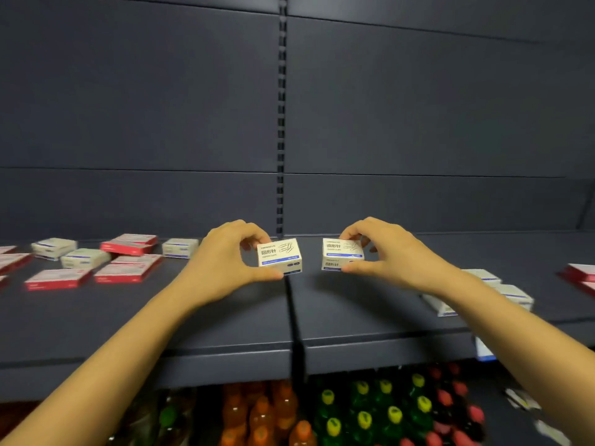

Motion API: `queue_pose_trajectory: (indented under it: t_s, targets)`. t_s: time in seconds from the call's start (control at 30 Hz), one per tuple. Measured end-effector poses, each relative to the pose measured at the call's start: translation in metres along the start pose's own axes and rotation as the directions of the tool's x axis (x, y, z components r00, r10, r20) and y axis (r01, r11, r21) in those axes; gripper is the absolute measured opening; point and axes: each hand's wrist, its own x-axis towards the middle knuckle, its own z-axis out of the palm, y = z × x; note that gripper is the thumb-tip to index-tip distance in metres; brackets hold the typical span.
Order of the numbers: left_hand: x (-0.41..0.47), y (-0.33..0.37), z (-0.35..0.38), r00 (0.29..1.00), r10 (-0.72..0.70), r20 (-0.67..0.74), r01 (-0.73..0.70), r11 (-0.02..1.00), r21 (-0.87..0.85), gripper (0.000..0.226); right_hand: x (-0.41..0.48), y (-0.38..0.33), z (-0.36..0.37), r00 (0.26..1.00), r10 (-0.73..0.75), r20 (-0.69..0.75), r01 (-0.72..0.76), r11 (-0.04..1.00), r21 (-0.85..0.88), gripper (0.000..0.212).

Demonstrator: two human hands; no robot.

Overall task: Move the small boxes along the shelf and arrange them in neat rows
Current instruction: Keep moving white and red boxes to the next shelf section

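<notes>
My left hand (225, 255) grips a small white paper-clip box (279, 256) with a blue stripe, held just above the dark shelf (225, 317) near its centre seam. My right hand (386, 249) pinches what looks like two stacked white boxes (341, 254) of the same kind, a short gap to the right of the first. Several more white boxes (84, 257) and flat red boxes (128, 273) lie scattered at the left of the shelf. Other white boxes (512, 292) lie at the right, partly hidden behind my right forearm.
A slotted upright (281, 123) runs down the dark back panel above the seam. Red boxes (579, 275) sit at the far right edge. Below the shelf stand rows of bottles (360, 410) with orange, yellow and red caps. A price tag (483, 349) hangs on the shelf front.
</notes>
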Motion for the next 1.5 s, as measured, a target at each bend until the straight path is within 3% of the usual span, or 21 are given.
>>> queue_pose_trajectory:
  t_s: [0.33,0.73,0.87,1.0,1.13,1.3,1.5]
  targets:
    - [0.044,0.118,0.111,0.997,0.001,0.074,0.003,0.999,-0.052,0.039,-0.056,0.137,-0.081,0.998,0.068,-0.007,-0.068,0.996,0.06,0.032]
    - [0.09,0.158,0.184,0.972,-0.063,0.228,0.071,0.997,-0.028,0.036,-0.075,0.211,-0.085,0.985,0.163,0.059,-0.167,0.983,0.071,0.032]
    - [0.092,0.154,0.189,0.959,-0.072,0.274,0.076,0.997,-0.002,0.034,-0.07,0.211,-0.085,0.988,0.14,0.057,-0.144,0.987,0.065,0.033]
    - [0.087,0.153,0.186,0.98,-0.074,0.183,0.066,0.997,0.048,0.045,-0.063,0.207,-0.08,0.986,0.133,0.105,-0.137,0.99,0.038,0.037]
    - [0.078,0.14,0.166,0.992,-0.092,0.089,0.085,0.993,0.08,0.037,-0.057,0.199,-0.084,0.983,0.118,0.138,-0.108,0.991,-0.076,0.049]
    - [0.056,0.111,0.123,0.983,-0.182,0.011,0.177,0.97,0.165,0.025,-0.032,0.152,-0.086,0.996,-0.092,-0.009,0.092,0.996,0.005,0.042]
    - [0.0,0.06,0.054,0.936,-0.346,-0.061,0.348,0.895,0.279,0.02,0.012,0.067,-0.034,0.959,-0.278,0.05,0.276,0.96,0.05,0.031]
